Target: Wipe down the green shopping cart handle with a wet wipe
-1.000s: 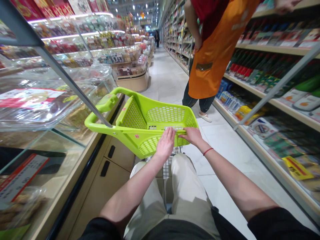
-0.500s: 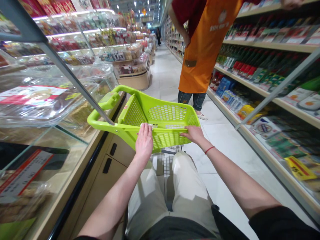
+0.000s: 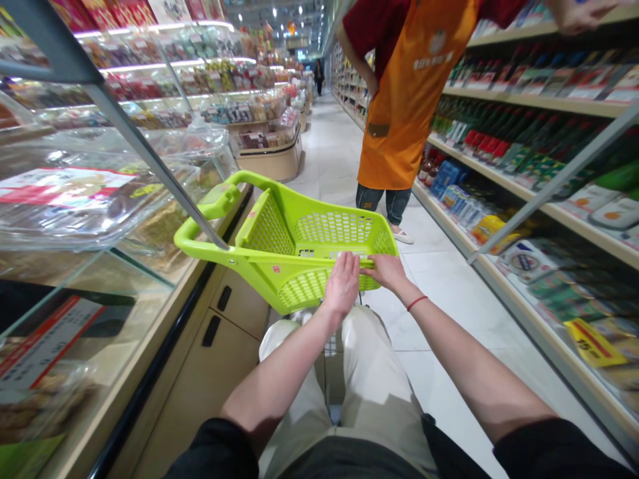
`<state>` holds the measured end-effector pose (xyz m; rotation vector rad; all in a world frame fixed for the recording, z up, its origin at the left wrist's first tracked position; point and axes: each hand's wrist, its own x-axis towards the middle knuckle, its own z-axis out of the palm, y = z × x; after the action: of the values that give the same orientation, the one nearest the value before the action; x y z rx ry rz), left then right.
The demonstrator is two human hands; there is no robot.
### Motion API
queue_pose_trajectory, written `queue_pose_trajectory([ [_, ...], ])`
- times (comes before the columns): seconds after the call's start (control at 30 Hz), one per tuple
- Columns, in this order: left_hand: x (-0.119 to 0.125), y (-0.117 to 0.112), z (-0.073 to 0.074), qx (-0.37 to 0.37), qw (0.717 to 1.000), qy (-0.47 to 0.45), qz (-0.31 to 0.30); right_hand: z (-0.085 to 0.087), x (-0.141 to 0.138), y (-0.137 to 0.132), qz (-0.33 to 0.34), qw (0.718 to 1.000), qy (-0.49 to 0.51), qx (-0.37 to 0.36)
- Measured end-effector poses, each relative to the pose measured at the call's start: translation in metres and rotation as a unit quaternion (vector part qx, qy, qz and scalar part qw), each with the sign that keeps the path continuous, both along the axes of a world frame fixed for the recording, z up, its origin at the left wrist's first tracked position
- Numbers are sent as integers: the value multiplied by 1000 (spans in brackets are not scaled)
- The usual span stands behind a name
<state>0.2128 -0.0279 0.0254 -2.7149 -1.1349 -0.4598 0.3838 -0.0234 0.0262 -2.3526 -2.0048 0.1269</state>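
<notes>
A lime green plastic shopping basket (image 3: pixel 279 229) sits in front of me, its loop handle pointing left toward the glass counter. Nothing shows inside it. My left hand (image 3: pixel 342 285) lies over the basket's near rim with the fingers curled over the edge. My right hand (image 3: pixel 387 271) grips the same rim just to the right, almost touching the left hand. A red band circles my right wrist. My legs in light trousers are below the basket.
A glass display counter (image 3: pixel 84 213) with packed food runs along the left. Shelves of goods (image 3: pixel 539 173) line the right. A person in an orange apron (image 3: pixel 409 100) stands close ahead on the right of the tiled aisle (image 3: pixel 329 146).
My left hand has slid right along the basket's near rim, from its left part to beside my right hand. The basket and the person in the apron have barely shifted.
</notes>
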Motion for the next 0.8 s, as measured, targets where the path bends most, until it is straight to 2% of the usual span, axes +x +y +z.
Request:
queue_pose_trajectory([
  [0.13, -13, 1, 1, 3, 1000, 7, -17, 0, 0, -1, 3, 1000, 2, 5],
  [0.27, -37, 3, 8, -14, 1000, 21, 8, 1, 0, -2, 10, 1000, -3, 2],
  [0.4, -76, 7, 17, -15, 998, 30, 52, 2, 1, -3, 10, 1000, -4, -7],
  [0.53, -121, 13, 30, 18, 994, 8, 104, 2, 1, -2, 9, 1000, 1, -3],
  [0.63, -144, 16, 40, 44, 991, -18, 126, 2, 1, -2, 8, 1000, 3, -7],
  [0.7, -150, 17, 42, 52, 988, -31, 139, 3, 1, -2, 7, 1000, 1, -9],
  [0.8, -142, 16, 38, 43, 986, -41, 158, 4, -1, -3, 5, 1000, 0, -9],
])
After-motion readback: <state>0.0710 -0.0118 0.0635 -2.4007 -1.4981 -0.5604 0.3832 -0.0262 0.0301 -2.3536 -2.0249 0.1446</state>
